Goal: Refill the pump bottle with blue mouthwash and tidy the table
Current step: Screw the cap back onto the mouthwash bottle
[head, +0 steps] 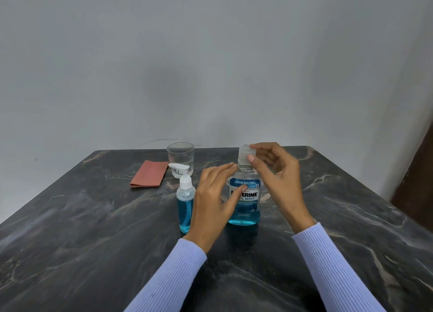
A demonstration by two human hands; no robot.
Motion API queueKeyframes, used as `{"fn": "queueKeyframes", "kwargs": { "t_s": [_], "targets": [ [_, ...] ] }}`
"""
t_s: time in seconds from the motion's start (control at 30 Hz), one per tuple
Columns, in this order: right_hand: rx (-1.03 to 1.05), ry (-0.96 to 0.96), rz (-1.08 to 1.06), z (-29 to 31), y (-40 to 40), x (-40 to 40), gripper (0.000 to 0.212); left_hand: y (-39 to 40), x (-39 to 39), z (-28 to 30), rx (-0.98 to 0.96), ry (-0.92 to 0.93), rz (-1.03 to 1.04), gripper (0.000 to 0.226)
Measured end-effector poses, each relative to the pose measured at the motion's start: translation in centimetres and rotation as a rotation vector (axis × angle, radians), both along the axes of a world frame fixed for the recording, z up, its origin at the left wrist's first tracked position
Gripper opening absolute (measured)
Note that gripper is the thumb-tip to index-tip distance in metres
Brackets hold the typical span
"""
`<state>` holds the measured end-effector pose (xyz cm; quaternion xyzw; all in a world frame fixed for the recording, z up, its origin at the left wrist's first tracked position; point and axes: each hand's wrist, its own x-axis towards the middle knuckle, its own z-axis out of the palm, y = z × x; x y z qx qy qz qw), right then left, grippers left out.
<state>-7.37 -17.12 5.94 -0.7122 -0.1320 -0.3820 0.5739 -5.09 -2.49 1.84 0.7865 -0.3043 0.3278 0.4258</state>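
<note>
Step in hand: the cap of the mouthwash bottle is being turned; whether on or off I cannot tell.
Next move: likely a firm hold on the bottle's body while the cap is twisted.
Right hand: raised beside the bottle's neck, its grip a thumb-and-fingertip pinch on the cap.
Left hand: fingers straight, grip wide, touching the bottle's left shoulder and label.
Pump bottle: upright just left of the mouthwash bottle, pump on, blue liquid inside.
Further off: glass tumbler and folded red cloth, far left on the marbled worktop.
</note>
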Motion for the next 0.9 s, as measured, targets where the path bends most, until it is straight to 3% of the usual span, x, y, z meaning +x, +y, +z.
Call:
{"fn": "queueKeyframes", "kwargs": {
  "t_s": [0.13,0.3,0.9],
  "targets": [
    [0.003,-0.009,-0.023,0.18,-0.45,0.03,0.035,-0.08,0.07,0.01,-0.006,0.004,0.002,0.044],
    [0.055,0.04,0.136,0.07,-0.69,0.26,0.015,-0.12,0.08,0.0,0.0,0.013,0.006,0.045],
    [0.011,0.063,0.12,0.48,-0.73,0.1,0.02,-0.19,0.07,-0.08,-0.032,0.008,-0.022,0.044]
  ]
}}
